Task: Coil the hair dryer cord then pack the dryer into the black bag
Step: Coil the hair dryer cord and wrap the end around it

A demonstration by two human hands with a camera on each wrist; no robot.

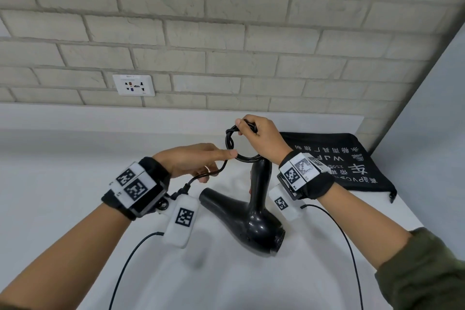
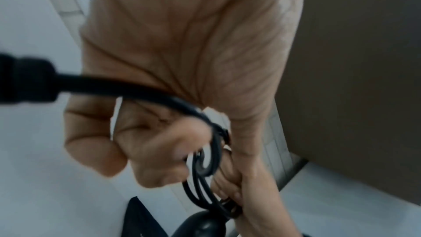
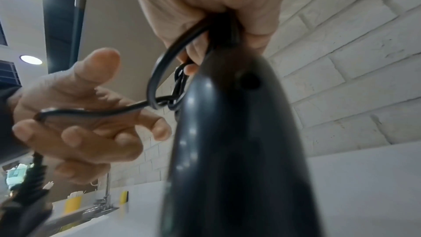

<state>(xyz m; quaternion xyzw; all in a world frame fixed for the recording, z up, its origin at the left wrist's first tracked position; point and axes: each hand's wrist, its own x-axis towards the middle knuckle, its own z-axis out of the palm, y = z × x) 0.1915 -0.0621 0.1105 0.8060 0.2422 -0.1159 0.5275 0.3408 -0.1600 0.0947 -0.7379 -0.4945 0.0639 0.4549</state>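
Both forearms are reaching over the white worktop. Right hand is clenching its grip around the coiled loops of thin black cord above the glossy black hair dryer, which is sitting on the worktop. Left hand is pinching the cord's loose end. Flat black fabric bag is lying just right of the dryer.

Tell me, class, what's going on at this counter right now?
A person is winding the thin black power cord of a glossy black hair dryer into loops. The right hand grips the coiled loops above the dryer's handle, while the left hand holds the loose end near the plug. The dryer rests on the white counter. The flat black drawstring bag with white print lies behind it, not yet packed.
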